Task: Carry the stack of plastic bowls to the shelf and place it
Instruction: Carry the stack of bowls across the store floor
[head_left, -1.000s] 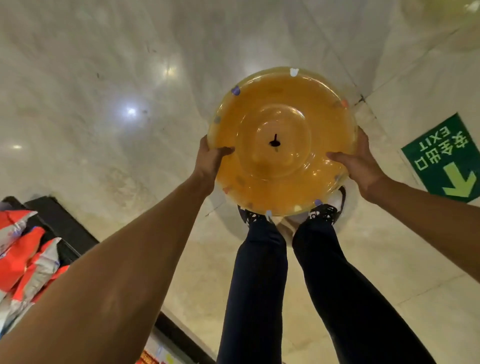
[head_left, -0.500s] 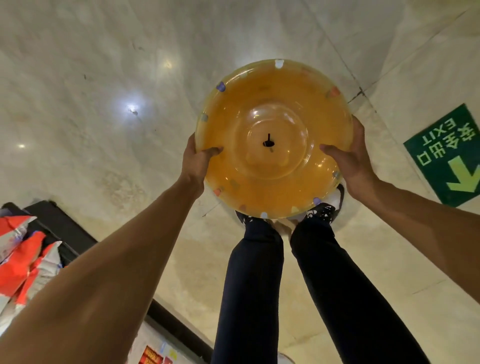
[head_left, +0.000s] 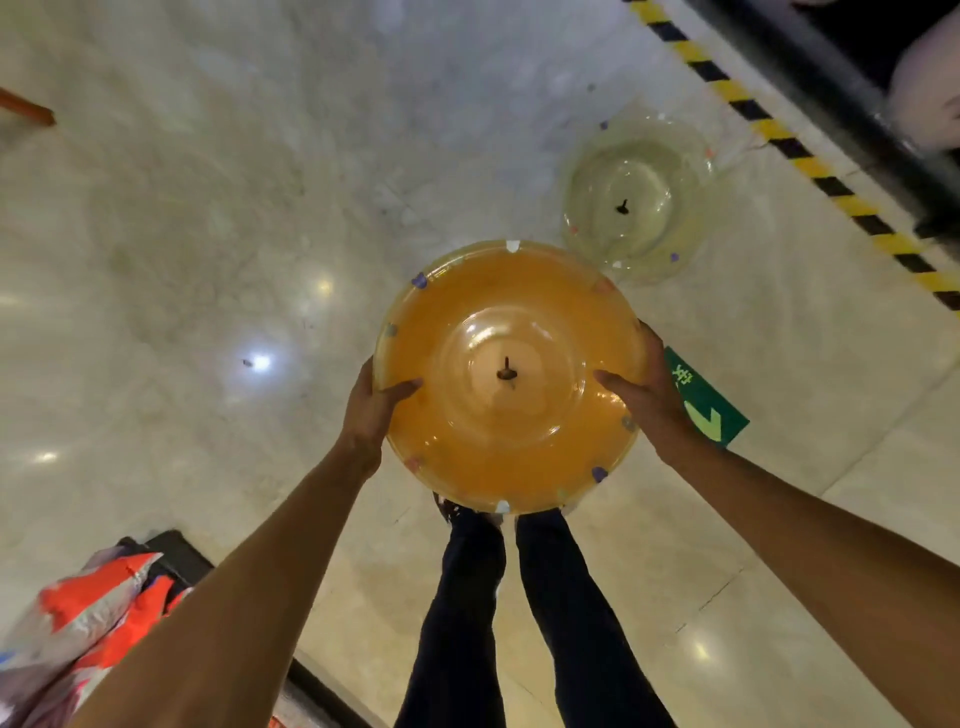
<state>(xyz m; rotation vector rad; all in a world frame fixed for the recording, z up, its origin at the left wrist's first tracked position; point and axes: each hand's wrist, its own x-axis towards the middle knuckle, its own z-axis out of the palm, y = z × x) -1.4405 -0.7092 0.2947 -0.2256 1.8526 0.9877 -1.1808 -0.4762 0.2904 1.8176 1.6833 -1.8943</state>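
Observation:
An orange translucent stack of plastic bowls (head_left: 506, 379) hangs in front of me above the marble floor, seen from the top, with small coloured dots round its rim. My left hand (head_left: 371, 408) grips its left rim, thumb over the edge. My right hand (head_left: 647, 397) grips the right rim the same way. The stack hides my feet. No shelf for the bowls shows in the head view.
A second, pale clear bowl stack (head_left: 639, 200) stands on the floor at the upper right. Behind it runs a yellow-black striped edge (head_left: 789, 150). A green exit sign (head_left: 709, 402) is stuck to the floor. Red and white bags (head_left: 88, 618) lie on a low dark platform at the lower left.
My view has tilted forward: the second bowl stack and the striped edge have come into sight. The orange stack stays in both hands, and the exit sign is now partly behind my right hand.

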